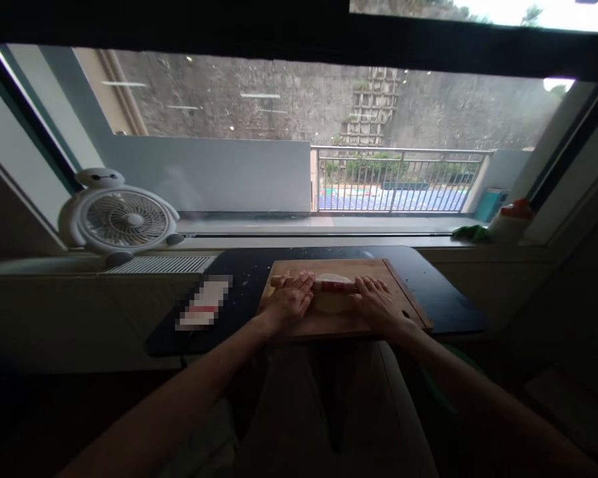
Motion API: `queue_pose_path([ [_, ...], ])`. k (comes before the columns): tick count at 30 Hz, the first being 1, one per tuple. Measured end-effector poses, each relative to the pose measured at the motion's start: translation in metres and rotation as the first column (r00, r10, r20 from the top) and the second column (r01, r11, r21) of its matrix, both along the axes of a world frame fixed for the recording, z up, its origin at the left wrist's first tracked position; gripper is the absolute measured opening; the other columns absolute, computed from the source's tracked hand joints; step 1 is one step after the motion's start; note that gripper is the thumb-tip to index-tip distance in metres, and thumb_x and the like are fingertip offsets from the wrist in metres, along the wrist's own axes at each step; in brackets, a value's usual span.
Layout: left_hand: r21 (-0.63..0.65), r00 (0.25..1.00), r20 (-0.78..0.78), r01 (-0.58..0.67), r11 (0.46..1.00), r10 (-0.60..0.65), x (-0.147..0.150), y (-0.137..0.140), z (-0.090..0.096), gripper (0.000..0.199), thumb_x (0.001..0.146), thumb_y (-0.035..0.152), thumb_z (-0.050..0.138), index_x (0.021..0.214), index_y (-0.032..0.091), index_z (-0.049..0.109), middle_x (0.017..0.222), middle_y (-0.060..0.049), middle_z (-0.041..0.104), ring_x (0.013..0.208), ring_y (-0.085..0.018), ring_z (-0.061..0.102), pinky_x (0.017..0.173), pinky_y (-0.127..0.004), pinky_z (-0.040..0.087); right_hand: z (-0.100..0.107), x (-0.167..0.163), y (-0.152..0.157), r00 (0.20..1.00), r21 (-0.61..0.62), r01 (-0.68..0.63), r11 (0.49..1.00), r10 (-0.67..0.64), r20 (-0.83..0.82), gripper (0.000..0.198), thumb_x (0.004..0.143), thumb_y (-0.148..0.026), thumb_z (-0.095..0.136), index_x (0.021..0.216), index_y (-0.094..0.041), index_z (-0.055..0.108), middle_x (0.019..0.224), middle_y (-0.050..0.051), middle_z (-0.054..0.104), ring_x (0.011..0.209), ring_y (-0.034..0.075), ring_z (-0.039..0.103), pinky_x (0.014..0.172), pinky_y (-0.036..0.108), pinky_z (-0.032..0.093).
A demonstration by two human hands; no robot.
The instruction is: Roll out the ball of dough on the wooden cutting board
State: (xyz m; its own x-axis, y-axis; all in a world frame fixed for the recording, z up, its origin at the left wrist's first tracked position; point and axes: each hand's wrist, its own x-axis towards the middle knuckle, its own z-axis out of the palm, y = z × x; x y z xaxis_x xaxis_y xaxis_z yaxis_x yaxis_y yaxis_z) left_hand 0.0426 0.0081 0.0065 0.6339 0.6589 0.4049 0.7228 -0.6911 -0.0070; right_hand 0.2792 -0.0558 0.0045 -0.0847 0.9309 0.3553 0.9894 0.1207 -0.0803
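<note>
A wooden rolling pin (339, 287) with a red patch at its middle lies crosswise on a wooden cutting board (323, 325). Beneath it is a flat, pale sheet of dough (335, 277), whose far edge shows beyond the pin. My left hand (294, 294) rests over the pin's left end, fingers bent across it. On the other end, my right hand (375, 297) presses down in the same way. Both palms hide parts of the pin, and the dough's near side is dim.
The board stands on a small dark table (446, 302). A blurred, pale rectangular item (205, 304) lies at its left. A white fan (127, 218) stands on the sill. Green cloth (471, 233) and a white bottle with a red top (512, 222) sit right.
</note>
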Motion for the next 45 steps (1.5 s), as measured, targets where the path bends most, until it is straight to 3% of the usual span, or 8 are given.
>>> queue_pose_path([
  [5, -0.151, 0.979, -0.029, -0.206, 0.967, 0.204, 0.038, 0.038, 0.02, 0.047, 0.093, 0.035, 0.025, 0.134, 0.017, 0.041, 0.138, -0.01, 0.045, 0.13, -0.026, 0.036, 0.106, -0.054, 0.021, 0.03, -0.006, 0.043, 0.992, -0.177, 0.116, 0.977, -0.123, -0.031, 0.044, 0.095, -0.041, 0.02, 0.106, -0.02, 0.057, 0.114, 0.01, 0.061, 0.11, 0.023, 0.05, 0.093, 0.038, 0.032],
  [14, 0.002, 0.998, 0.051, 0.048, 0.999, -0.048, 0.007, -0.009, 0.003, 0.044, 0.095, 0.034, 0.026, 0.135, 0.022, 0.04, 0.133, -0.005, 0.051, 0.122, -0.018, 0.043, 0.112, -0.041, 0.013, 0.002, 0.007, 0.006, 0.999, -0.063, 0.053, 0.997, -0.052, 0.017, 0.042, 0.095, -0.043, 0.023, 0.122, -0.02, 0.046, 0.125, 0.01, 0.052, 0.118, 0.022, 0.043, 0.098, 0.037, 0.027],
  [20, -0.08, 0.987, 0.031, -0.157, 0.984, 0.16, 0.033, 0.036, 0.016, 0.045, 0.093, 0.037, 0.029, 0.13, 0.018, 0.046, 0.125, -0.009, 0.057, 0.117, -0.024, 0.049, 0.103, -0.047, 0.027, 0.031, 0.001, 0.052, 0.996, -0.204, 0.09, 0.975, -0.083, 0.043, 0.036, 0.094, -0.033, 0.024, 0.107, -0.022, 0.057, 0.111, 0.01, 0.062, 0.104, 0.025, 0.054, 0.088, 0.043, 0.035],
  [23, -0.055, 0.986, 0.048, -0.156, 0.986, 0.159, 0.034, 0.032, 0.017, 0.043, 0.093, 0.035, 0.03, 0.128, 0.018, 0.049, 0.123, -0.009, 0.059, 0.114, -0.025, 0.05, 0.102, -0.048, 0.027, 0.029, -0.004, 0.037, 0.995, -0.169, 0.092, 0.981, -0.085, 0.047, 0.039, 0.095, -0.033, 0.021, 0.11, -0.022, 0.056, 0.115, 0.01, 0.061, 0.109, 0.024, 0.051, 0.092, 0.043, 0.033],
  [30, 0.075, 0.998, 0.064, 0.015, 0.997, -0.02, -0.014, -0.027, -0.003, 0.044, 0.093, 0.033, 0.031, 0.136, 0.026, 0.039, 0.128, -0.005, 0.054, 0.114, -0.022, 0.047, 0.108, -0.043, 0.02, -0.014, -0.009, -0.021, 0.994, 0.14, -0.006, 0.99, -0.01, 0.109, 0.048, 0.095, -0.033, 0.026, 0.135, -0.01, 0.035, 0.14, 0.014, 0.039, 0.132, 0.024, 0.026, 0.108, 0.038, 0.016],
  [36, -0.064, 0.977, 0.03, -0.207, 0.976, 0.209, 0.012, 0.031, 0.015, 0.042, 0.093, 0.039, 0.031, 0.128, 0.025, 0.049, 0.12, -0.006, 0.06, 0.113, -0.023, 0.05, 0.104, -0.047, 0.024, 0.018, -0.018, 0.031, 0.992, -0.08, 0.119, 0.99, -0.117, 0.038, 0.043, 0.095, -0.039, 0.023, 0.114, -0.015, 0.054, 0.112, 0.014, 0.06, 0.106, 0.025, 0.052, 0.094, 0.038, 0.033],
  [39, -0.101, 0.963, 0.019, -0.266, 0.959, 0.269, 0.027, 0.044, 0.023, 0.038, 0.093, 0.038, 0.032, 0.113, 0.024, 0.06, 0.108, -0.007, 0.066, 0.106, -0.025, 0.056, 0.101, -0.051, 0.028, 0.024, -0.021, 0.03, 0.995, -0.07, 0.095, 0.993, -0.092, 0.049, 0.038, 0.095, -0.033, 0.026, 0.115, -0.018, 0.054, 0.104, 0.011, 0.062, 0.099, 0.023, 0.054, 0.089, 0.036, 0.036],
  [45, 0.014, 0.995, 0.092, 0.021, 1.0, -0.022, 0.002, 0.004, 0.001, 0.042, 0.095, 0.033, 0.024, 0.13, 0.023, 0.047, 0.131, -0.004, 0.052, 0.123, -0.017, 0.042, 0.111, -0.039, 0.02, -0.006, -0.016, -0.033, 0.989, 0.097, -0.069, 0.993, 0.055, 0.135, 0.054, 0.087, -0.012, 0.037, 0.14, -0.022, 0.03, 0.118, 0.01, 0.051, 0.106, 0.025, 0.045, 0.09, 0.034, 0.036],
])
